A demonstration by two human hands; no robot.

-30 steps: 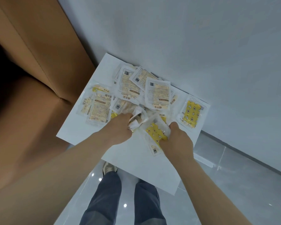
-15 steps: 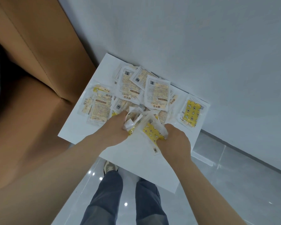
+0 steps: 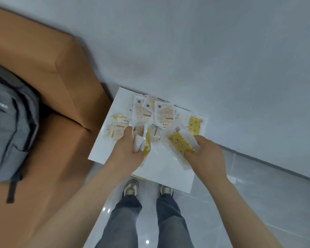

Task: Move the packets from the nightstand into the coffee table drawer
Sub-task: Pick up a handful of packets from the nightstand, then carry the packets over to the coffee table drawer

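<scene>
Packets (image 3: 161, 113), flat clear-film sachets with cream and yellow printed fillings, are lying in a loose overlapping heap on the white, smooth-topped nightstand (image 3: 161, 169), crowded toward its far edge by the grey wall (image 3: 204, 51). I am watching the left hand (image 3: 127, 153) curling round a small bunch of crinkled sachets (image 3: 143, 140) just above the nightstand's middle. Its thumb and fingers are pinching them together, I judge so that several can travel at once. The right hand (image 3: 206, 156) is gripping a yellow patterned packet (image 3: 181, 142) by its near end, over the nightstand's right half. The glossy film is bowing and poking out toward the heap, which I am reading as thin, floppy material that needs a firm pinch. One more yellow dotted packet (image 3: 194, 125) is resting alone at the nightstand's far right corner, apart from the heap. Left of the nightstand a tan upholstered seat (image 3: 61, 77) is standing close, with a grey fabric backpack (image 3: 9, 113) lying on it. No coffee table drawer is showing, so I am judging this as the gathering step, with most of the heap not yet collected. Slippery film could be letting a sachet slide out of either handful.
</scene>
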